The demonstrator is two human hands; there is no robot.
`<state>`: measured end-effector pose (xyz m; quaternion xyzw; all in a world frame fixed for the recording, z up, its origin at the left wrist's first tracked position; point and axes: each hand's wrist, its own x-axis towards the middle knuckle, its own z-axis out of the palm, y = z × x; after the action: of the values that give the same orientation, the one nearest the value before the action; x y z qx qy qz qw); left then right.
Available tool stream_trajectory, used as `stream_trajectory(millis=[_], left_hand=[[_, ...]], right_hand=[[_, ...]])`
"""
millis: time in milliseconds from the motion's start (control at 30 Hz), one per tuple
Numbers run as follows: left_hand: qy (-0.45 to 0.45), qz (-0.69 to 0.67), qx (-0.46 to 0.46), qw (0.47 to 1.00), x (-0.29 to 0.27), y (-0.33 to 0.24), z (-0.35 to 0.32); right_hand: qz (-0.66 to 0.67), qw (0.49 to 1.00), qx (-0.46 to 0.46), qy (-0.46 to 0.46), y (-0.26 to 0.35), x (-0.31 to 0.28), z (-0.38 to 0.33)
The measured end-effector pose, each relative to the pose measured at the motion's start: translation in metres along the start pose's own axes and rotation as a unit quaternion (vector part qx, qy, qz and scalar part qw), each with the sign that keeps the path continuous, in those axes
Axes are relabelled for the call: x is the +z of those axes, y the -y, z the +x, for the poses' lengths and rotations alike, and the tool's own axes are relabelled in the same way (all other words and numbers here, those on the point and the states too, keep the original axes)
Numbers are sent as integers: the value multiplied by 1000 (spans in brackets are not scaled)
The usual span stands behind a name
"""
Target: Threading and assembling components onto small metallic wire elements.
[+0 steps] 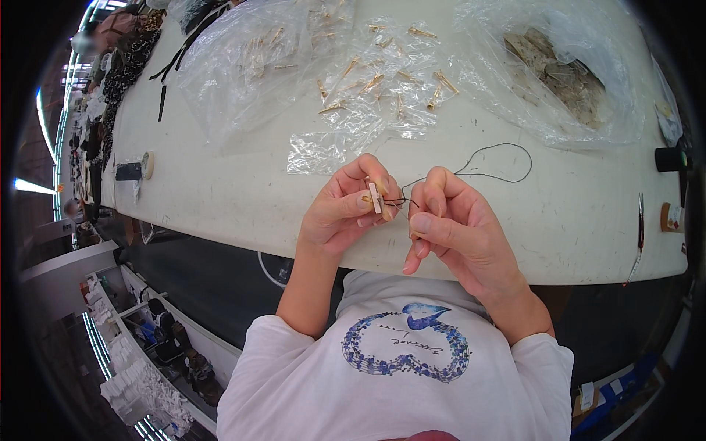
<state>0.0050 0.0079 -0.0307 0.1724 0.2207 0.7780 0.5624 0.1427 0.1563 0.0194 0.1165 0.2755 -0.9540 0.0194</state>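
Near the table's front edge, my left hand [340, 207] is closed, pinching a small pale pink rectangular piece [376, 198] between thumb and fingers. A thin black cord [531, 163] runs from that piece across to my right hand [467, 235], whose thumb and index finger pinch it. Beyond my right hand the cord lies on the table in a long loop. The fingers partly hide how cord and piece join. A flat clear plastic bag [315, 153] lies just past my left hand.
Several small clear bags with thin gold-coloured pieces [373, 82] spread over the far table [228, 187]. Large clear bags lie at back left and back right, the right one with brownish contents [559, 73]. A tape roll [148, 165] stands left; a pen-like tool [640, 231] and dark spool [669, 159] are right.
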Motion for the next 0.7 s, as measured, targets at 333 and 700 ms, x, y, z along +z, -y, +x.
stream_trajectory(millis=[333, 700], left_hand=[[0, -6, -4, 1000, -1, 0, 0], [3, 32, 2, 999, 0, 1, 0]], right_hand=[[1, 1000, 4, -3, -1, -1, 1], [-7, 1000, 0, -12, -3, -3, 2]])
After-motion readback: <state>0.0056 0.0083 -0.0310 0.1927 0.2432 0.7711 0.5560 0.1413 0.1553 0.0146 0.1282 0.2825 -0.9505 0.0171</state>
